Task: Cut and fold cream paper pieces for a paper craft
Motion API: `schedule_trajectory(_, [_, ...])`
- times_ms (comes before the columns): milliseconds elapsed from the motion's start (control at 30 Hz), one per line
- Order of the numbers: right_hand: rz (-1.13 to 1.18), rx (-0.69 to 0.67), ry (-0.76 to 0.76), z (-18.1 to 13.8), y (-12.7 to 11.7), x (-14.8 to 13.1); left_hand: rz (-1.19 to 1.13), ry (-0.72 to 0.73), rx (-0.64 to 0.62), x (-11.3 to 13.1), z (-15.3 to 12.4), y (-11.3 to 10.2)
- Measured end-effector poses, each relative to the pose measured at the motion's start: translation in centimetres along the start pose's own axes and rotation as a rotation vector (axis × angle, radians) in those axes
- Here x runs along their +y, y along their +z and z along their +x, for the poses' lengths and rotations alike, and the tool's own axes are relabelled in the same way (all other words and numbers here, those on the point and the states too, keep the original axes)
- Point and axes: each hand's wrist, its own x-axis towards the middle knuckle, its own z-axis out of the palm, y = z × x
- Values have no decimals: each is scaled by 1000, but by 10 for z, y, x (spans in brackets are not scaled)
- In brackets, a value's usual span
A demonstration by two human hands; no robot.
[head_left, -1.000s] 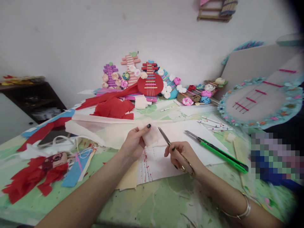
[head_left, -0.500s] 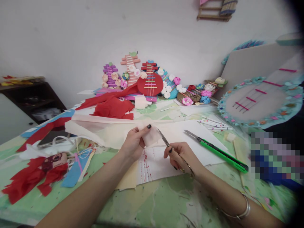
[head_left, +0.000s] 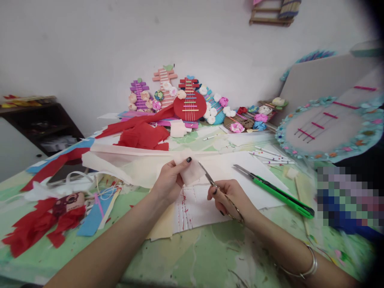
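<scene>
In the middle of the view my left hand [head_left: 172,178] pinches a small pale cream piece of crepe paper [head_left: 192,173], thumb on top. My right hand [head_left: 229,198] is closed around the handles of a pair of scissors [head_left: 207,175]. Their blades point up and to the left, with the tips at the paper's right edge; I cannot tell whether they are cutting into it. Under both hands lies a white sheet [head_left: 207,218] with red marks near its left side. A green utility knife [head_left: 279,194], blade out, rests just right of my right hand.
Red crepe paper [head_left: 144,136] and a long cream strip [head_left: 111,164] lie beyond my left hand. Several paper lutes, one of them a red lute [head_left: 189,106], lean against the wall. White sticks [head_left: 271,156] and a large flower-edged lute [head_left: 324,128] are at the right. Blue scraps [head_left: 97,214] lie left.
The scissor handles have drawn closer together and the blades have closed slightly. My left hand and the paper have hardly moved.
</scene>
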Motion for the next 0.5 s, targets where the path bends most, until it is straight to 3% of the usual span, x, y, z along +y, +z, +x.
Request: schedule_trajectory(500, [27,46,-55,-1,2,-3,14,-9,-9,-1,0,0])
